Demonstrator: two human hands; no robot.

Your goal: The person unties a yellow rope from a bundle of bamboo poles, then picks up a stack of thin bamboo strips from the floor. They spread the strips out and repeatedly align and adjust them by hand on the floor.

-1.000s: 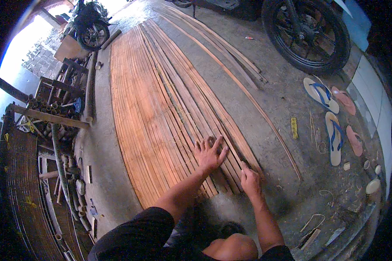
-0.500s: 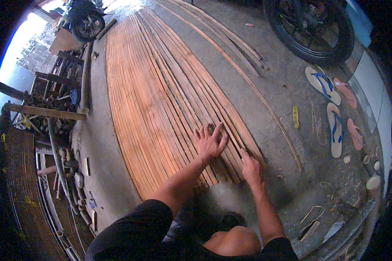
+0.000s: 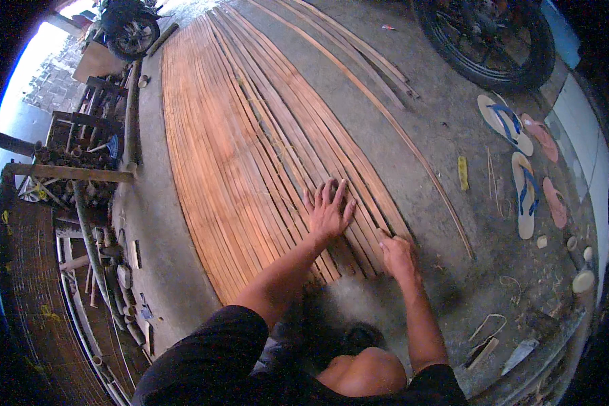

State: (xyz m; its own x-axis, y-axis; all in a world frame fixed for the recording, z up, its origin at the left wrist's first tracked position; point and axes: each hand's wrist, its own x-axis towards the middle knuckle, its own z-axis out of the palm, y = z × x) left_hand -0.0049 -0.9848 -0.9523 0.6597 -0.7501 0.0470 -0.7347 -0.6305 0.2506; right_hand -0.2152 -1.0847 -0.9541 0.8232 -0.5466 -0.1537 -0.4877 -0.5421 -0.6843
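Long thin brown slats (image 3: pixel 213 142), wood or split bamboo by their look, lie side by side on the concrete floor in a broad mat that runs away from me. Thin yellowish ties (image 3: pixel 281 152) cross some of them near the middle. My left hand (image 3: pixel 329 213) lies open on the slats toward the near right, fingers spread and palm down. Close to the mat's near right corner, my right hand (image 3: pixel 399 258) is closed, its fingertips at the ends of the right-hand slats. What it grips is hidden by the fingers.
Loose strips (image 3: pixel 413 145) lie right of the mat. Beyond them are a motorcycle wheel (image 3: pixel 484 44), flip-flops (image 3: pixel 523 196) and a yellow strip (image 3: pixel 463 173). A rack of bamboo pieces (image 3: pixel 81 152) stands on the left. Another motorcycle (image 3: pixel 128 30) is at the far left.
The view has shifted slightly. My right hand has moved a little to the right and is still closed at the slat ends. My left hand stays spread on the slats.
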